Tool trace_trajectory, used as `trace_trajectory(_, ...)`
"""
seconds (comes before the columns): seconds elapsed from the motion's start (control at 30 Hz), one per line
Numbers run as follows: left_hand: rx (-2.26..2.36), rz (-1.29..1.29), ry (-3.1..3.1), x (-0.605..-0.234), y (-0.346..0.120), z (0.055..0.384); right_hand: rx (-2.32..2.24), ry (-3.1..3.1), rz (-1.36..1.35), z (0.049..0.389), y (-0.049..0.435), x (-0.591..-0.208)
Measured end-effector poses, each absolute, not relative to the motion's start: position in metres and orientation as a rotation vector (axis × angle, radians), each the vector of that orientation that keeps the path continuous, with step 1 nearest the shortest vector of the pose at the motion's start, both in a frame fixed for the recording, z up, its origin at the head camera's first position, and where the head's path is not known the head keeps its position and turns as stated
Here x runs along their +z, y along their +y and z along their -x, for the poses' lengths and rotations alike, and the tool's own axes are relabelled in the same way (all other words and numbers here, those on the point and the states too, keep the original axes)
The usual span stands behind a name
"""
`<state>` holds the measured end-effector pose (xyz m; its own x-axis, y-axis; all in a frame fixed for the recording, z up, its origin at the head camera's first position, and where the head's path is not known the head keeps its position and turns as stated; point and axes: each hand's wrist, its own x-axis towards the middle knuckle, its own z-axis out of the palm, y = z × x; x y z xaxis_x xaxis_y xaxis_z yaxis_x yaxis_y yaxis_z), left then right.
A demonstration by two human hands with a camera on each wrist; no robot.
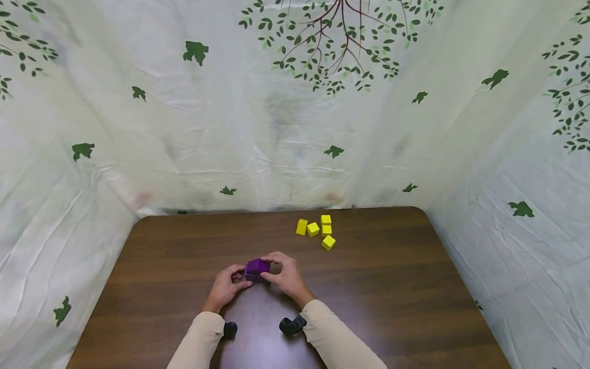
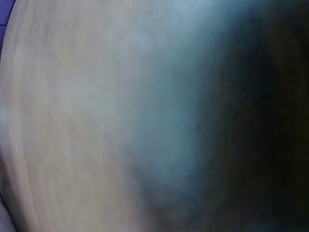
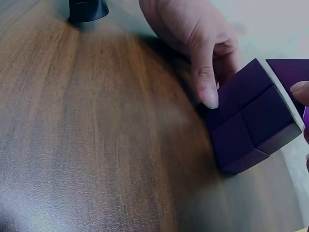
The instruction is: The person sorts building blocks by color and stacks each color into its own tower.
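Observation:
Several dark purple cubes (image 3: 241,121) stand packed together on the table, close to the left hand (image 1: 224,288). The left thumb touches their near face in the right wrist view, and the other fingers lie behind, partly hidden. On top, the right hand (image 1: 288,277) pinches a purple block (image 1: 258,266) between thumb and fingers. A pale strip shows between this block and the cubes below in the right wrist view. Only a sliver of purple (image 2: 5,19) enters the left wrist view, which is mostly blurred.
Several yellow cubes (image 1: 313,229) lie near the far edge of the brown wooden table (image 1: 392,287), right of the hands. A white curtain (image 1: 276,154) printed with leaves surrounds the table. Dark wrist cameras (image 1: 292,325) are strapped to both wrists.

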<state>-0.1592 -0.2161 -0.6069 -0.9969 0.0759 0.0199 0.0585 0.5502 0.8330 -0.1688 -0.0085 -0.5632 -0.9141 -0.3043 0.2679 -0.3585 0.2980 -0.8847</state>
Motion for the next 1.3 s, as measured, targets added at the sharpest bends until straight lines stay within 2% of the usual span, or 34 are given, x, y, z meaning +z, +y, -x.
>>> trace_trajectory(1.3, 1.458, -0.126, 2.758, -0.6062, -0.2167, 0.1583, 1.688, -2.537, -0.657, 0.1712, -0.0123, -0.5695)
